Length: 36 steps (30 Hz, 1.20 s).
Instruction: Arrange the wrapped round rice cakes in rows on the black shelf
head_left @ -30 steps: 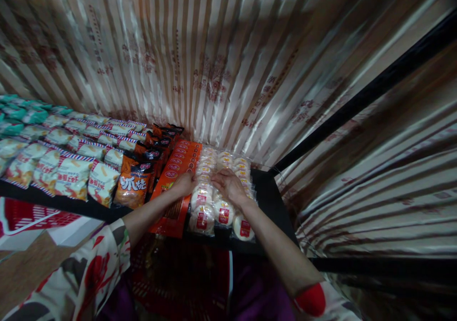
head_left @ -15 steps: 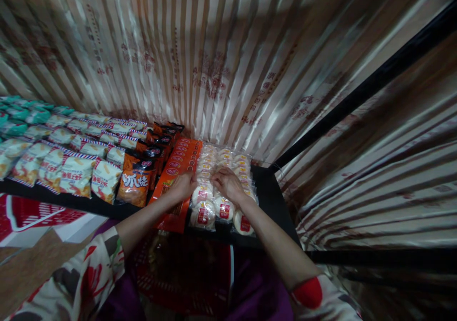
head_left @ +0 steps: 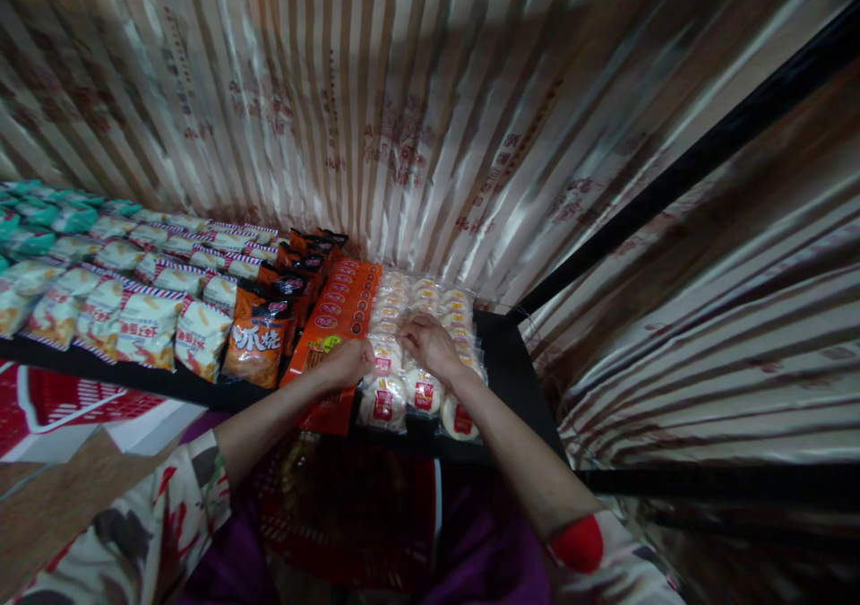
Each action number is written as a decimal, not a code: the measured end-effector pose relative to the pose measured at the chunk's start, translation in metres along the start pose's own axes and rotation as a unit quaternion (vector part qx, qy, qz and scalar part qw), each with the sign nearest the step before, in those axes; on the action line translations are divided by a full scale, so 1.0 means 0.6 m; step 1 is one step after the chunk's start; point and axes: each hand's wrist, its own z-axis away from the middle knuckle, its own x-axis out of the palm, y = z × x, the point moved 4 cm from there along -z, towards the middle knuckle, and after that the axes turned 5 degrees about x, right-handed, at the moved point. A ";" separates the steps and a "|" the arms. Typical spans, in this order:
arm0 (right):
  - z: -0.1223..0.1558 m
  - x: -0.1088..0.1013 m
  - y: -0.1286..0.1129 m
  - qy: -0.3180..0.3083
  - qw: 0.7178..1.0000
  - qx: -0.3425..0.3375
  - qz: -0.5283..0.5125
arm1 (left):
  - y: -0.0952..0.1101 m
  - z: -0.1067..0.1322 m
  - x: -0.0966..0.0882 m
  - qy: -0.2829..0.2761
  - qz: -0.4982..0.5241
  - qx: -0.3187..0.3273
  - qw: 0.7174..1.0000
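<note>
My left hand (head_left: 348,362) and my right hand (head_left: 427,343) rest side by side on rows of clear-wrapped round white buns with red labels (head_left: 384,402) at the right end of a black shelf (head_left: 507,363). The fingers of both hands curl down onto the bun packs and seem to pinch their wrappers. To the left of the buns runs a row of orange-red packets (head_left: 341,305), and my left hand lies at the seam between the two.
Further left stand orange snack bags (head_left: 254,350), striped white snack bags (head_left: 144,327) and teal packets (head_left: 40,215). A striped shiny curtain (head_left: 376,112) hangs behind the shelf. A black frame bar (head_left: 685,170) runs up to the right. A red basket (head_left: 349,506) sits below the shelf.
Both hands have stayed on the bun packs, shifting slightly; my left hand has drawn a little back toward me and closed more.
</note>
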 end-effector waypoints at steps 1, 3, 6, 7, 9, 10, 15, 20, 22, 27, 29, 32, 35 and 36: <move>0.000 0.000 0.000 0.001 1.000 0.000 -0.001 | 0.000 0.000 0.000 0.006 -0.005 -0.003 1.000; 0.000 0.000 0.001 0.003 1.000 0.001 -0.005 | -0.001 -0.002 0.000 0.021 -0.012 -0.002 1.000; 0.001 0.000 0.003 0.004 1.000 0.006 -0.012 | -0.002 -0.006 0.000 0.038 -0.013 -0.002 0.999; 0.001 0.001 0.003 0.003 1.000 0.009 -0.014 | -0.002 -0.007 0.001 0.042 -0.012 -0.004 0.999; 0.003 0.001 0.004 0.004 1.000 0.011 -0.016 | -0.002 -0.008 0.000 0.051 -0.010 -0.009 0.999; 0.004 0.000 0.004 0.008 1.000 0.011 -0.016 | -0.002 -0.008 0.000 0.054 -0.011 -0.011 0.998; 0.018 -0.010 -0.003 0.034 0.999 -0.006 -0.020 | -0.002 -0.005 -0.006 0.060 -0.020 -0.011 0.998; 0.036 -0.013 -0.010 0.011 1.000 -0.029 0.001 | -0.002 -0.006 -0.012 0.065 -0.023 -0.016 0.997; 0.040 -0.015 -0.015 0.008 0.999 -0.042 0.019 | -0.002 -0.007 -0.011 0.065 -0.029 -0.021 0.997; 0.038 -0.017 -0.030 -0.002 0.997 -0.046 0.056 | -0.003 -0.008 -0.006 0.074 -0.042 -0.018 0.996; 0.036 -0.015 -0.033 -0.003 0.997 -0.037 0.063 | -0.004 -0.007 -0.005 0.078 -0.039 -0.011 0.996; 0.036 -0.012 -0.034 -0.001 0.998 -0.026 0.059 | -0.005 -0.006 -0.005 0.084 -0.036 -0.011 0.996; 0.037 -0.012 -0.034 -0.001 0.998 -0.024 0.051 | -0.006 -0.007 -0.003 0.089 -0.030 -0.022 0.995; 0.038 -0.013 -0.034 -0.001 0.999 -0.024 0.049 | -0.007 -0.007 -0.001 0.093 -0.029 -0.023 0.995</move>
